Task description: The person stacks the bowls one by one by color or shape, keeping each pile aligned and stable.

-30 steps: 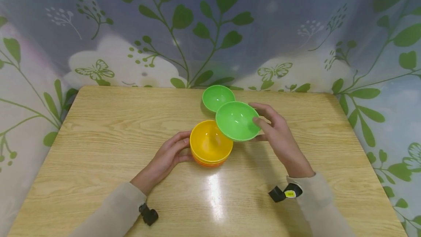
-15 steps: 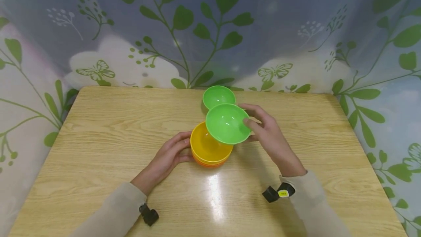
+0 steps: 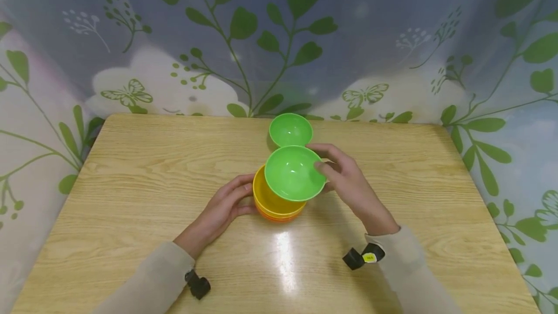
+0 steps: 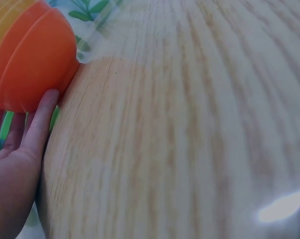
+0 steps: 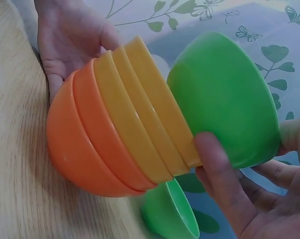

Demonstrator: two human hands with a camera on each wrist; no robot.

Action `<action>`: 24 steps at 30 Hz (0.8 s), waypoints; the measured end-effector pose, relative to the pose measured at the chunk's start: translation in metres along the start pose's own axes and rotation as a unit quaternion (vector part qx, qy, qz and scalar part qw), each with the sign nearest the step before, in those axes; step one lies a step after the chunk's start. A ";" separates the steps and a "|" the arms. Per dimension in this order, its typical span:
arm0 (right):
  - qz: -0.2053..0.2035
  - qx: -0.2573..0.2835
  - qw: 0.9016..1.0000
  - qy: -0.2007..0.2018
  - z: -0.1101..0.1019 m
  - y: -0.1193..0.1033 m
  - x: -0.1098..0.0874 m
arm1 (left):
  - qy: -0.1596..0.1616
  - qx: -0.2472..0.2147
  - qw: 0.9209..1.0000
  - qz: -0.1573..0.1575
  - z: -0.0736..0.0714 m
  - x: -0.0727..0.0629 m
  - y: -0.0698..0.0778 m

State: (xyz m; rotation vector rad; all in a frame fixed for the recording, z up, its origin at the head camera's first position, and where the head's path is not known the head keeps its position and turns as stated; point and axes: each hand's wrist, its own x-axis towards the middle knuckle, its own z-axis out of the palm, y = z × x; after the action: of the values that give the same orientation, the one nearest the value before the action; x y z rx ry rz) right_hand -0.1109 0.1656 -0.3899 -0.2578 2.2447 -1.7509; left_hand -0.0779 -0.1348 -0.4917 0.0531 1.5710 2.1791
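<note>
Bowls are stacked on the wooden table, with yellow bowls (image 3: 272, 200) above orange bowls (image 5: 70, 144). My left hand (image 3: 226, 200) rests against the left side of this stack. In the left wrist view its fairly straight fingers touch the lower orange bowl (image 4: 43, 59). My right hand (image 3: 348, 183) holds a green bowl (image 3: 294, 173) by its right rim, thumb inside and fingers beneath. This bowl is tilted over the stack and covers part of the top yellow bowl's opening. From the right wrist view, the green bowl's underside (image 5: 222, 99) is close to the yellow rim.
A second green bowl (image 3: 290, 130) stands upright behind the stack, near the back edge of the wooden table (image 3: 174, 149). A curtain (image 3: 370, 62) with leaf and butterfly prints hangs behind and beside the table.
My right hand has carried the green bowl left and toward me, from the stack's upper right to above its opening. The left hand and the stack stay in place.
</note>
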 end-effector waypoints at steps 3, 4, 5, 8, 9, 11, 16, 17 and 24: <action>-0.002 -0.010 1.000 -0.002 0.003 0.001 0.000 | 0.002 -0.001 1.000 0.000 0.000 0.000 0.000; -0.002 -0.014 1.000 -0.002 0.004 0.001 0.000 | 0.002 -0.001 1.000 0.000 0.000 0.000 0.000; -0.002 -0.018 1.000 -0.003 0.005 0.002 0.000 | 0.003 -0.002 1.000 0.000 0.000 0.000 0.000; -0.005 -0.025 1.000 -0.007 0.008 0.003 0.001 | 0.004 -0.004 1.000 0.002 0.001 0.000 0.000; -0.006 -0.028 1.000 -0.008 0.009 0.004 0.001 | 0.004 -0.005 1.000 0.002 0.001 0.001 0.000; -0.009 -0.030 0.999 -0.010 0.012 0.005 0.001 | 0.003 -0.003 1.000 0.003 0.001 0.000 0.000; -0.015 -0.028 0.999 -0.013 0.018 0.009 0.002 | 0.000 0.006 1.000 0.006 0.001 0.000 0.000; -0.017 -0.026 0.999 -0.012 0.020 0.009 0.002 | -0.001 0.007 1.000 0.006 0.001 0.000 0.000; -0.012 -0.018 1.000 -0.015 0.026 0.014 0.000 | 0.002 0.008 1.000 0.003 0.001 0.000 0.001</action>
State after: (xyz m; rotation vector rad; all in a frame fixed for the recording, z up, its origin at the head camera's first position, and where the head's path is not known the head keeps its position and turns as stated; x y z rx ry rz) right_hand -0.1023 0.1448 -0.4097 -0.3167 2.2626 -1.7082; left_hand -0.0774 -0.1340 -0.4907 0.0579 1.5932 2.1730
